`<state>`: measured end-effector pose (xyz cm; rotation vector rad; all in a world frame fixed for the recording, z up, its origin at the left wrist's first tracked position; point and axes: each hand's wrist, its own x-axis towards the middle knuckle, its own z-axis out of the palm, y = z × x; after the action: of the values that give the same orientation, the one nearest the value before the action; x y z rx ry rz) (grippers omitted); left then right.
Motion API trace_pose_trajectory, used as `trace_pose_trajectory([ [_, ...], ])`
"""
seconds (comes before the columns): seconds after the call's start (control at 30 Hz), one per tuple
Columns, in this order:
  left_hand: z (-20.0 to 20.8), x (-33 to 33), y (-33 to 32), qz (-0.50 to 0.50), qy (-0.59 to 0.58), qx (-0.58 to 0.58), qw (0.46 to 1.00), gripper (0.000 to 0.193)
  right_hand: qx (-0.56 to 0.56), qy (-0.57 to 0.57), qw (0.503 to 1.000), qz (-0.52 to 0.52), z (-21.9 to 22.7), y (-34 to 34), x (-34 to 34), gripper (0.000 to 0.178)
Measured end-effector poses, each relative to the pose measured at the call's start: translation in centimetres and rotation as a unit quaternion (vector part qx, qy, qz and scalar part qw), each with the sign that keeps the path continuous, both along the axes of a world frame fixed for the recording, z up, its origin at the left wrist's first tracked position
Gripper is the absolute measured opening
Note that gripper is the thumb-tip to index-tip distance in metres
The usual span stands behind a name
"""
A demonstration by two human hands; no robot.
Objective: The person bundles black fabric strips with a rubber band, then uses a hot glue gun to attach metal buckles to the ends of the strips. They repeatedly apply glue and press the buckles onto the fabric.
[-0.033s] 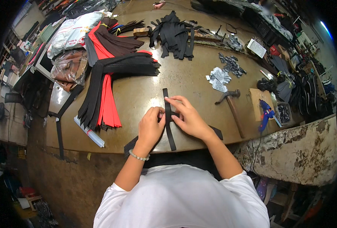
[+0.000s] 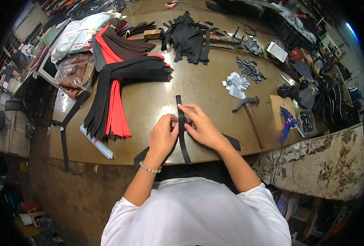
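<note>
In front of me a black webbing strap point(image 2: 182, 141) runs lengthwise toward the table's front edge, between my two hands. My left hand point(image 2: 164, 133) has its fingers curled in a pinch at the strap's left side. On the right, my right hand point(image 2: 200, 125) lays its fingertips on the upper part of the strap, the thumb against its side. Other black strap ends show beyond my wrists, one black strap end point(image 2: 232, 142) on the right and one black strap end point(image 2: 140, 157) on the left. Where the pieces cross is mostly hidden by my hands.
Black and red strap bundles point(image 2: 118, 102) lie to the left, with clear sticks point(image 2: 96, 141) below. A black strap pile point(image 2: 186, 39) is at the back. White labels point(image 2: 236, 85), small grey pieces point(image 2: 251, 69), a hammer point(image 2: 253, 123) and a blue glue gun point(image 2: 287, 121) are on the right.
Almost nothing differs. My right hand and the near end of the strap have shifted very slightly.
</note>
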<state>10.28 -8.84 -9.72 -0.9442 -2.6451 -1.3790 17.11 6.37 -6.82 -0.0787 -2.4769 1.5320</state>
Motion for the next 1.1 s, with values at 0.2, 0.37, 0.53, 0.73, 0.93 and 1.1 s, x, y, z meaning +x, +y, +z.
trace_pose_trajectory([
  [0.2,0.0,-0.1,-0.1,-0.013,-0.024,-0.004,1.000,0.020,0.196,0.101,0.975,-0.019,-3.7,-1.0,0.4,0.024],
  [0.37,-0.2,0.4,-0.2,-0.055,0.045,-0.043,0.997,0.023,0.314,0.139,0.939,-0.015,-4.3,-1.8,3.2,0.026],
  [0.53,-0.4,0.4,-0.1,-0.053,0.066,-0.066,0.994,0.026,0.296,0.054,0.953,0.041,-3.0,-2.4,5.2,0.031],
  [0.73,0.4,0.5,0.0,-0.051,0.053,-0.086,0.994,0.019,0.057,-0.039,0.980,0.185,-0.1,0.9,10.7,0.029],
  [0.93,0.9,0.2,-0.5,-0.017,0.037,-0.036,0.999,0.012,0.168,0.072,0.666,-0.723,-3.4,16.6,17.7,0.044],
  [1.1,1.2,1.6,-3.0,0.015,0.051,-0.037,0.998,0.011,0.022,-0.033,0.808,-0.587,-3.4,23.0,17.8,0.044],
])
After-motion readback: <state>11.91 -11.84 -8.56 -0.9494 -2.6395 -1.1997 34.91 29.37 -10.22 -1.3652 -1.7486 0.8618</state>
